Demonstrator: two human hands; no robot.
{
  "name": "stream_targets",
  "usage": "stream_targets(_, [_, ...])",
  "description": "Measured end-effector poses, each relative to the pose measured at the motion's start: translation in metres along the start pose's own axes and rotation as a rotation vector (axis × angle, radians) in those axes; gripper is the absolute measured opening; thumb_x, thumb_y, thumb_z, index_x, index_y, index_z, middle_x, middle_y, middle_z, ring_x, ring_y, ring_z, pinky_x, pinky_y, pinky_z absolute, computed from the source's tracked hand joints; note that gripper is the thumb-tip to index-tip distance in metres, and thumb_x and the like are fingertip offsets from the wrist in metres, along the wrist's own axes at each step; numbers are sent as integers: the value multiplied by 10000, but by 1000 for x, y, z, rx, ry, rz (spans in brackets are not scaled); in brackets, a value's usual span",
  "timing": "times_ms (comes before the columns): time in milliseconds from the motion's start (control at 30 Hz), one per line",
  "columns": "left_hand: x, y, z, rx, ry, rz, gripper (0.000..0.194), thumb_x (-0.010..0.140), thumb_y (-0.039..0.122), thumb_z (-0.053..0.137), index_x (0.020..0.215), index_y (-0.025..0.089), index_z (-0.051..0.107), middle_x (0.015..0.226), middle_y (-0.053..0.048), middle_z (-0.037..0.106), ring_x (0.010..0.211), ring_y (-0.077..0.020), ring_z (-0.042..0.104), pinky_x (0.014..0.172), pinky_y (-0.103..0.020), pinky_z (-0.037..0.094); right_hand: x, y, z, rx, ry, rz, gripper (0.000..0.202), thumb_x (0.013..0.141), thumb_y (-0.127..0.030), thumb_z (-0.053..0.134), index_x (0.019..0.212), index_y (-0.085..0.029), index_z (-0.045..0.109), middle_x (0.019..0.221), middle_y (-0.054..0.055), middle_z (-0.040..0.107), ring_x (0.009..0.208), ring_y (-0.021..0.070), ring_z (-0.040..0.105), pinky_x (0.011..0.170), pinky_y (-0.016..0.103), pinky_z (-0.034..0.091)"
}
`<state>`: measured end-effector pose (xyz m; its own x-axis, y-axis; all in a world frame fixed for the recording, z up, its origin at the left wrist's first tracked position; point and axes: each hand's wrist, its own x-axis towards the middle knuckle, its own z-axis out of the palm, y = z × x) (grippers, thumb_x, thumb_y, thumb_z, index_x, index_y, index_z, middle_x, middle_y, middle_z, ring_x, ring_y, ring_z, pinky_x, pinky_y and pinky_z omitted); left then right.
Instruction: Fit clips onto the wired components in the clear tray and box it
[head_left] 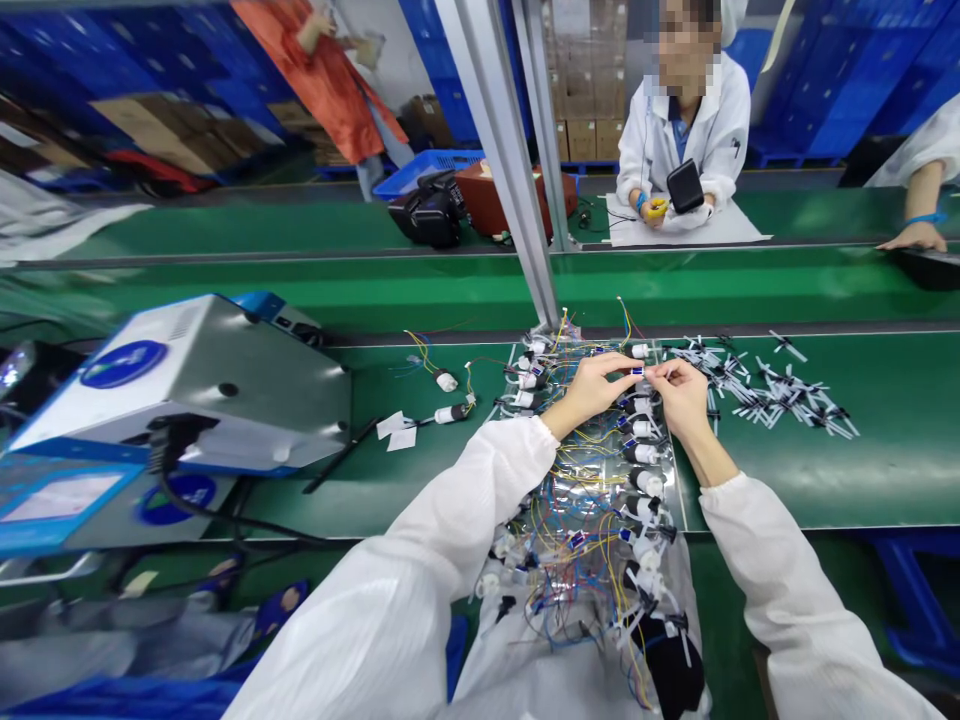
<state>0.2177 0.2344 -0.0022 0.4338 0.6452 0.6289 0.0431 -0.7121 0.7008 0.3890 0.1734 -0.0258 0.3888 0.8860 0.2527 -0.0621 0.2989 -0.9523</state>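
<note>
My left hand pinches a small blue-and-white part between thumb and fingertips, over the far end of a clear plastic sheet. Close against it from the right, my right hand has its fingertips closed together at the part's right end; what they grip is too small to make out. Below both hands, small white-and-black cylinders with leads stand in a column along the sheet's right side. Similar cylinders line its left side. Yellow, blue and red wires tangle between the two columns.
Right of the sheet lies a loose pile of white-and-black strip pieces. Two wired cylinders and white tags lie left. A large white-and-blue machine fills the left. A metal post rises ahead; a co-worker sits opposite.
</note>
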Motion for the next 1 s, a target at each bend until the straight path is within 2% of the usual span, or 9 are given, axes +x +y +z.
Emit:
stream_targets(200, [0,-2,-3,18,-61,43,182,944,315,753,1057,184,809,1034,-90,812,951,-203,768,915,-355,603,1,1,-3,-61,-50,-4,279,770,-421,850,765,-232,645,827,34,741,822,210,711,820,375,591])
stream_targets(333, [0,-9,-4,49,-89,-48,230,955,318,735,1138,188,782,1090,-86,807,953,-205,765,929,-363,601,5,2,-4,-156,-70,1,244,806,-432,815,818,-228,682,844,35,748,810,207,703,822,376,587])
stream_targets(533, [2,-19,-2,147,-133,-90,226,984,261,676,1181,182,754,1175,-103,781,1090,-237,734,1017,-409,564,10,7,-11,-398,-109,-131,223,876,-390,730,1023,-227,695,1006,70,772,950,244,730,942,432,568])
stream_targets(633, [3,-19,-4,167,-161,-117,241,985,280,673,1185,173,755,1155,-104,784,1015,-227,736,961,-389,570,10,6,-16,-507,-115,-168,199,901,-373,690,1031,-224,706,998,72,775,934,251,734,921,432,572])
stream_targets(700, [3,-18,-7,211,-218,-95,234,989,297,667,1158,173,770,1122,-100,791,1004,-227,724,964,-391,552,9,2,-18,-558,-165,-197,173,913,-361,677,1014,-228,722,985,65,777,926,249,730,912,426,571])
stream_targets(800, [2,-19,-14,352,-373,-8,207,983,319,673,1090,194,798,1044,-95,791,1048,-259,682,1010,-438,496,7,-8,-23,-676,-315,-290,158,915,-353,691,1012,-249,760,991,60,776,948,254,707,937,439,552])
stream_targets(833, [2,-20,-16,385,-410,10,198,973,331,688,1071,202,803,1029,-94,784,1053,-266,670,1012,-448,481,7,-11,-25,-689,-325,-330,169,914,-351,695,1035,-256,766,1021,63,772,976,257,695,953,443,544])
stream_targets(900, [3,-23,-19,411,-436,29,182,944,359,729,1031,219,806,1047,-91,765,1073,-269,654,1017,-447,457,9,-14,-30,-666,-189,-394,205,924,-350,682,1089,-256,758,1076,74,747,994,249,665,957,438,538])
stream_targets(1000, [4,-28,-20,400,-432,44,193,948,396,723,950,219,800,1041,-84,746,1047,-253,656,998,-413,447,21,-7,-39,-656,171,-387,263,920,-369,667,1128,-220,727,1118,92,675,874,205,614,924,417,538])
